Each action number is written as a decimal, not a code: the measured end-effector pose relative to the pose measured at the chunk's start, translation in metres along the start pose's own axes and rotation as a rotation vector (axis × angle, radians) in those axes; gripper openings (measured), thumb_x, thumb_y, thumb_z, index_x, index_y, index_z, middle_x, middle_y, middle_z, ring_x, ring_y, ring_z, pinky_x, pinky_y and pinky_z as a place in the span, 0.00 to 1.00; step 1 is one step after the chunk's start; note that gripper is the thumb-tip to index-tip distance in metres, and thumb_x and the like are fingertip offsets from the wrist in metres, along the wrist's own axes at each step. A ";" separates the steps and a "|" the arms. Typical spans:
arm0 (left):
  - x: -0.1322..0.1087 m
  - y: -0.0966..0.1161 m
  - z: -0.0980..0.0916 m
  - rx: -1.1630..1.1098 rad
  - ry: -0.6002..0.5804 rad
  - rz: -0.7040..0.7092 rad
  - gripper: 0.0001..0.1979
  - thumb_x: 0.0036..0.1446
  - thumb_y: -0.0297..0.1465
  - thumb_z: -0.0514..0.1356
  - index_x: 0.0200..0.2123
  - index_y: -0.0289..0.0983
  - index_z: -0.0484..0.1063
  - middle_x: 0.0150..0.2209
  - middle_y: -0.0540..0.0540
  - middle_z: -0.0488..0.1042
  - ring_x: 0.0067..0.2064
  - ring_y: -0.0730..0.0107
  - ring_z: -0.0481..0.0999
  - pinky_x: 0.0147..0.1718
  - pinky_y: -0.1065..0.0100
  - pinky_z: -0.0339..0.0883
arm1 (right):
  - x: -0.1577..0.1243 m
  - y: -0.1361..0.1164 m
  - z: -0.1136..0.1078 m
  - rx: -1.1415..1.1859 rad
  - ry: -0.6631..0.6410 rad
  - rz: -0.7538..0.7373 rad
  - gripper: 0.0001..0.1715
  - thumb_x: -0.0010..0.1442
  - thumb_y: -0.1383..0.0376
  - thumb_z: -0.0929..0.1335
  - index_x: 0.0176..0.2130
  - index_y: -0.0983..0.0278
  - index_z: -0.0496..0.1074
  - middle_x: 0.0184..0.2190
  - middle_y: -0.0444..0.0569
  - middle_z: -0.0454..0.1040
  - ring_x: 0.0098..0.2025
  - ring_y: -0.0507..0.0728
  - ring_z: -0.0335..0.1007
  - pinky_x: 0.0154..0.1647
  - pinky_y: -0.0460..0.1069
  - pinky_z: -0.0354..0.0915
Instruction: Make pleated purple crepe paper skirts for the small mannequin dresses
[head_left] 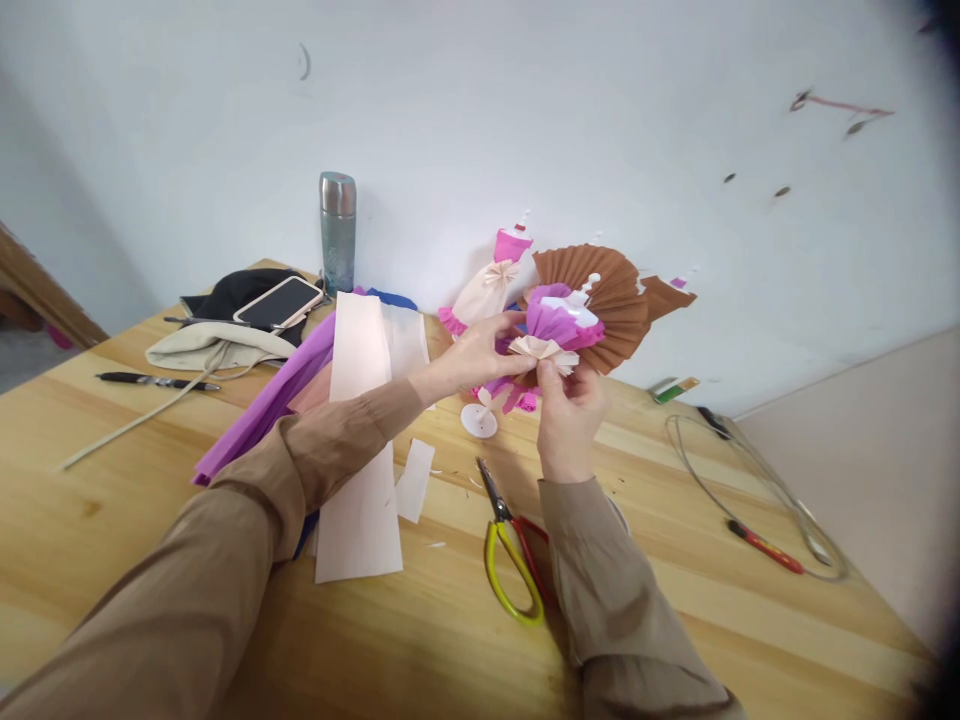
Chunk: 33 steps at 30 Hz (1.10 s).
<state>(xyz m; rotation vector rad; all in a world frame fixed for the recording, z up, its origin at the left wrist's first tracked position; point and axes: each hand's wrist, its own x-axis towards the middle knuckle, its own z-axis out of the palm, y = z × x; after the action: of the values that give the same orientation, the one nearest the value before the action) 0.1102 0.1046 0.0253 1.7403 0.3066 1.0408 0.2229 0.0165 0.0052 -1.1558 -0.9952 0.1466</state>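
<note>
Both hands are at a small white dress form (pixel 590 284) wrapped in purple crepe paper (pixel 545 317) with a magenta frill. My left hand (pixel 480 352) pinches the left side of a pleated cream paper strip (pixel 541 350) at the front of the purple paper. My right hand (pixel 571 415) grips the same strip from below, thumb on its front. A large brown pleated paper fan (pixel 615 300) spreads just behind. To the left stands another dress form in a cream paper dress (pixel 482 293) with a pink top. A white round base (pixel 478 421) shows beneath my hands.
Yellow-and-red-handled scissors (pixel 512 560) lie open near my right forearm. Cream paper sheets (pixel 360 520) and rolled purple paper (pixel 262 400) are under and beside my left arm. Further left are a phone (pixel 279 302), a flask (pixel 338 235) and a pen (pixel 157 381); a cable (pixel 686 470) lies right.
</note>
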 end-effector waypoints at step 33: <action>-0.001 0.000 -0.002 -0.058 -0.052 0.044 0.27 0.51 0.34 0.67 0.53 0.31 0.68 0.49 0.36 0.76 0.50 0.56 0.76 0.52 0.56 0.68 | 0.000 -0.004 -0.005 0.004 -0.051 -0.053 0.14 0.56 0.56 0.72 0.36 0.64 0.76 0.35 0.49 0.79 0.37 0.57 0.74 0.43 0.54 0.69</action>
<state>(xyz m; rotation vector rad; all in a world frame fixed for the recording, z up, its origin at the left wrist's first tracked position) 0.1079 0.1053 0.0250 1.7257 0.2046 1.0246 0.2251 0.0108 0.0078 -1.1251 -1.0689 0.1358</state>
